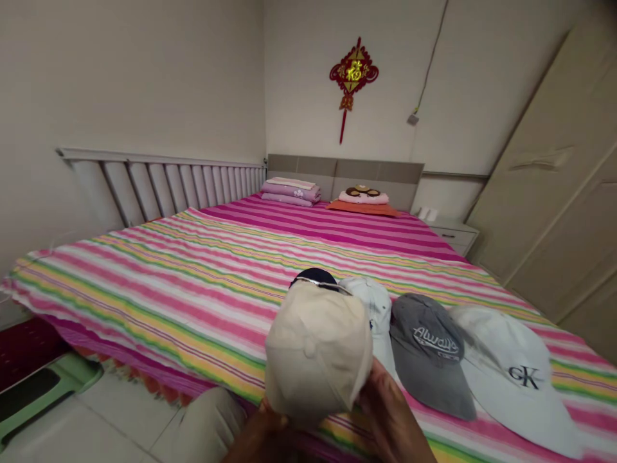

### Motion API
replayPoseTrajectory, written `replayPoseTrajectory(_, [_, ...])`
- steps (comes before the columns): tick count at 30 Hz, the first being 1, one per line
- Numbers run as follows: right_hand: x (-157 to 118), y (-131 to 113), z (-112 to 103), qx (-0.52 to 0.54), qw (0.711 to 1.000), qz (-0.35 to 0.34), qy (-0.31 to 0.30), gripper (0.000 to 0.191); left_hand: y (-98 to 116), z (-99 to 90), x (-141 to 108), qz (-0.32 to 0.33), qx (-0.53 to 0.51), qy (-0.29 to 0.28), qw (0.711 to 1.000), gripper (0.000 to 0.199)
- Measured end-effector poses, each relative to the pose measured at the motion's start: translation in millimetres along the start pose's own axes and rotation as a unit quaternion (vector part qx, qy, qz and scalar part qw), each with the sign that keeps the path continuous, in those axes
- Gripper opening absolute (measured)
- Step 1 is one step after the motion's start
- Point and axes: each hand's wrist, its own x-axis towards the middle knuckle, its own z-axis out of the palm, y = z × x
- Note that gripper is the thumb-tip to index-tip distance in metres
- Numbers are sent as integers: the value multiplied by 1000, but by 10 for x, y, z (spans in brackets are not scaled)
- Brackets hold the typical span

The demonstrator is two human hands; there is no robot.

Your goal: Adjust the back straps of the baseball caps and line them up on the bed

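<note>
Because your hands sit at the bottom edge of the head view, start there. L hand (260, 437) and R hand (390, 418) are both on a beige baseball cap (318, 354), held up off the bed, crown toward the lens. L grip closed under the cap's lower edge, fingers mostly hidden; R grip closed on its side, fingers (385, 411) spread over the cloth.

Cap is in the air above the near part of the striped bedspread (144, 289), just in front of a row of caps lying on it: navy cap (313, 277), prob. dark navy, mostly hidden behind the beige one; white cap (373, 308); grey cap (427, 350) w/ "Always" stitched on; white CK cap (511, 376), peak toward you. Your thigh in beige trousers (207, 427) shows lower left. Far end of bed: folded lilac bedding (292, 191), pillow (361, 196), headboard (344, 173).

Step in hand, my read: handling the beige cap next to the row. Next move calls for a steady two-hand hold, w/ care around the grey cap, just beside your R hand.
</note>
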Motion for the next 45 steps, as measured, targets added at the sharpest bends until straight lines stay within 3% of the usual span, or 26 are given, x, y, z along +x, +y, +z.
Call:
replayPoseTrajectory(4, [-8,-87,18,87,993,4,85,53,-66,25,-46,-38,4,-27,999,38])
replayPoseTrajectory(8, [-70,-31,-114,95,988,-2,125,51,172,69,8,-58,22,36,997,24])
replayPoseTrajectory(10, [-108,-19,-148,98,987,5,127,50,321,148,61,-76,36,25,996,23])
replayPoseTrajectory(17, [-243,-55,-182,61,990,65,107,58,556,620,253,-79,91,-119,986,28])
replayPoseTrajectory(20, [-314,-61,-243,35,991,75,107,55,599,786,302,-63,92,-149,982,31])
replayPoseTrajectory(27, [-527,-62,-349,-1,992,123,41,43,685,963,267,-85,213,-118,966,23])
replayPoseTrajectory(31, [-483,-210,-349,-44,994,102,15,45,646,1042,185,-103,235,-119,959,23])
replayPoseTrajectory(35, [-289,-404,-217,-115,988,98,-38,53,626,1160,98,-121,209,-154,958,25])
replayPoseTrajectory(39, [-178,-499,-17,-200,974,79,-67,34,629,1216,46,-133,200,-170,956,24])
replayPoseTrajectory(45, [-161,-405,64,-143,985,83,-41,33,595,1195,35,-133,176,-175,959,26])
